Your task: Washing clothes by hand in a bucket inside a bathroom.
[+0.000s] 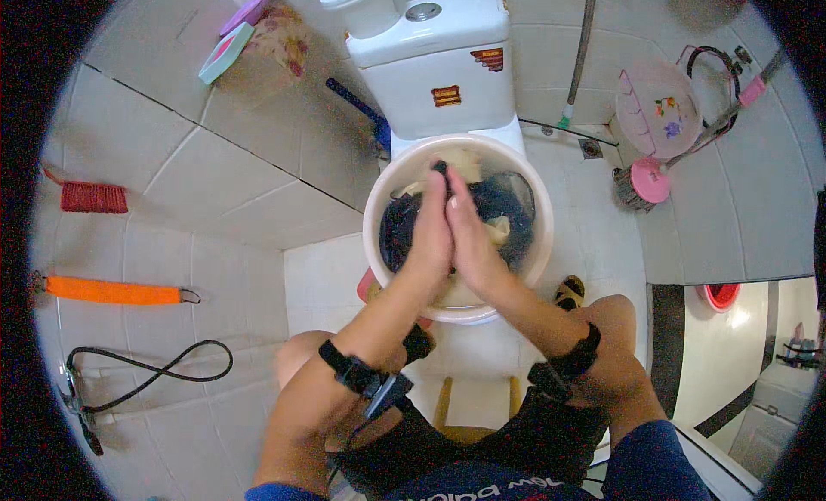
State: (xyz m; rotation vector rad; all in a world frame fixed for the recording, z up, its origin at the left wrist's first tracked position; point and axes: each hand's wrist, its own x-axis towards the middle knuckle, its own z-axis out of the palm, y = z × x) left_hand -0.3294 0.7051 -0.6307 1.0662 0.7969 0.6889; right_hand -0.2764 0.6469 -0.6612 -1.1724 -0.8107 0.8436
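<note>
Over a pale round basin (545, 230), my left hand (434, 230) and my right hand (470, 230) press together palm to palm, fingers pointing away from me. A small piece of dark cloth (441, 168) pokes out between the fingertips; most of it is hidden by the hands. Below them, dark wet clothes (402, 228) fill the basin, with a cream cloth (465, 163) at the far side and another pale bit (498, 231) right of my right hand. Both hands look slightly smeared by motion.
Behind the basin stands a white toilet (439, 66). On the left wall hang a red brush (93, 197), an orange strap-like scrubber (116, 290) and a black hose (163, 372). At right are a pink brush (647, 182) and a pink basin (658, 109).
</note>
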